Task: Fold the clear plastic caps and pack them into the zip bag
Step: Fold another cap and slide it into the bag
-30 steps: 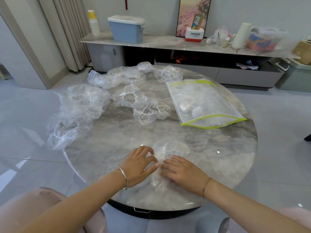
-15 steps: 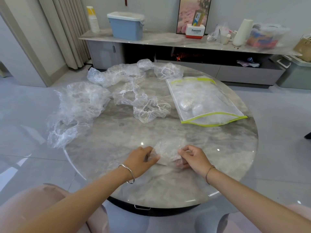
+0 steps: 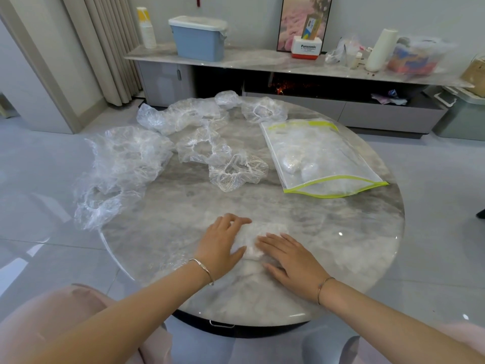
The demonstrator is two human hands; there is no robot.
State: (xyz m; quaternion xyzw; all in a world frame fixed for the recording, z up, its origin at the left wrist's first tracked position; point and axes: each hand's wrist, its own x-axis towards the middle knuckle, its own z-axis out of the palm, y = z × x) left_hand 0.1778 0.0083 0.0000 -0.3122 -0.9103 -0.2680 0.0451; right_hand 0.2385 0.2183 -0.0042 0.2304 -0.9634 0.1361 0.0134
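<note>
The folded cap lies at the near middle of the round marble table, pressed into a small whitish pad. Its longer side seems to run left to right, though its edges are hard to make out against the pale stone.

Both hands are on it with fingers straight and nothing gripped. The left hand lies palm down on the pad's left end, its fingers reaching across the far edge and its thumb against the near side. The right hand lies flat on the right end, fingertips pointing left onto the plastic. The two hands are near each other, with the pad showing between them.

The zip bag lies flat at the right of the table, well apart from the hands. Its long axis runs from far-left to near-right, and the lime-edged near end gapes a little toward the person. A few folded wads show through it.

Unfolded caps — crumpled and clear — lie across the far and left parts of the table, the nearest loose cap just beside the bag, and a larger heap spills over the left rim.
</note>
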